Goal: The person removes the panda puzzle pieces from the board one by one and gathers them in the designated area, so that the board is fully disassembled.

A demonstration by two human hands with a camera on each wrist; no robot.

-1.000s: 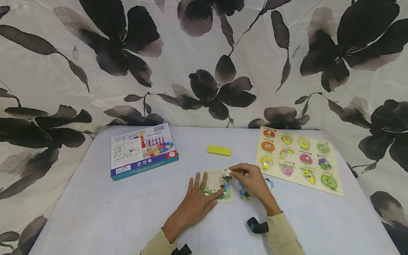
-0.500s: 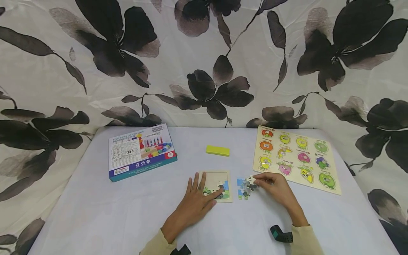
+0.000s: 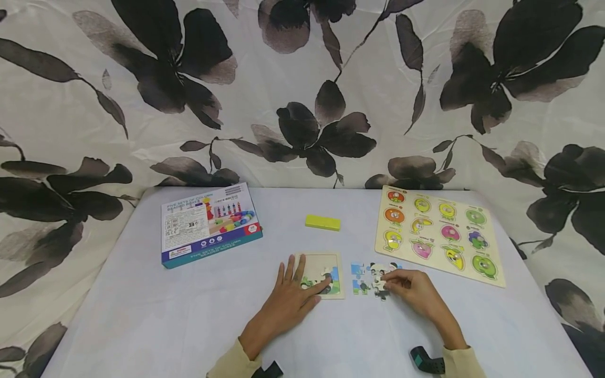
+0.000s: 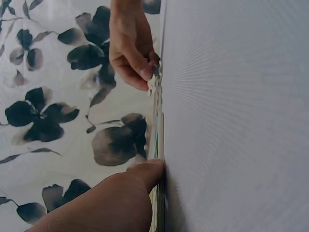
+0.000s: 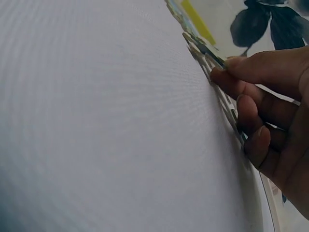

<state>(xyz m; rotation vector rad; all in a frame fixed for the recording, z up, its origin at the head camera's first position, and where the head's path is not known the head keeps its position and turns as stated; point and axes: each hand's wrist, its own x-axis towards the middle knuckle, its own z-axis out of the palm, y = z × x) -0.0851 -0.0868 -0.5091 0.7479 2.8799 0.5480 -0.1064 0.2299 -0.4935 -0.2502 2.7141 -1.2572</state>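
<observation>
My left hand (image 3: 294,296) lies with fingers spread over the left part of a small wooden puzzle tray (image 3: 341,283). Its index finger touches the fitted pieces (image 3: 335,278), which show green and blue at the tray's lower right. Just right of the tray, my right hand (image 3: 416,291) pinches a white-and-black jigsaw piece (image 3: 379,287) between thumb and index finger. The right wrist view shows the thumb and fingertip (image 5: 235,63) on the piece's thin edge. Loose jigsaw pieces (image 3: 359,269) in blue, green and panda print lie around that hand, partly hidden by it.
Behind the tray lies a yellow block (image 3: 323,222). A boxed bead set (image 3: 211,226) is at the back left, and a fruit puzzle board (image 3: 441,236) at the back right. A floral cloth (image 3: 302,94) hangs behind the white-covered table (image 3: 156,315).
My right hand has moved right and towards me, from the tray's upper right corner to the loose pieces. A panda-face piece it held now lies among them. The left hand stays put.
</observation>
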